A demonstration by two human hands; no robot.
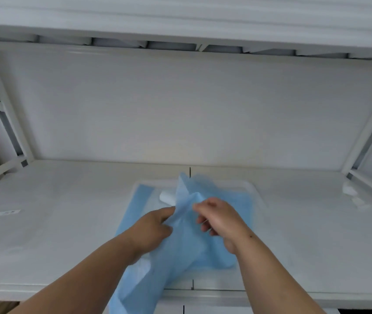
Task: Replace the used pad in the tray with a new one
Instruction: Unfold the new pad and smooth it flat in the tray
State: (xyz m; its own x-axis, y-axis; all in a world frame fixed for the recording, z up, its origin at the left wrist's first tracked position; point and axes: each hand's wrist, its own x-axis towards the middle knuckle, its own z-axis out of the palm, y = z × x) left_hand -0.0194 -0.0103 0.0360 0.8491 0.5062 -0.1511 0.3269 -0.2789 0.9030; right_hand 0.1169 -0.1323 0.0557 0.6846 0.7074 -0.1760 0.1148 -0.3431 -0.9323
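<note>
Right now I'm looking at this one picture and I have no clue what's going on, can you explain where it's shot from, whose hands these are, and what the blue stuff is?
There is no machine here. The single picture comes from a camera worn on a person's head, looking forward and down at their own two bare hands. They work at a white shelf. On it sits a shallow white tray. A blue pad is bunched up over the tray and hangs past the shelf's front edge. The left hand and right hand both pinch its folds near the middle. A small white piece shows behind the pad; I cannot tell what it is.
</note>
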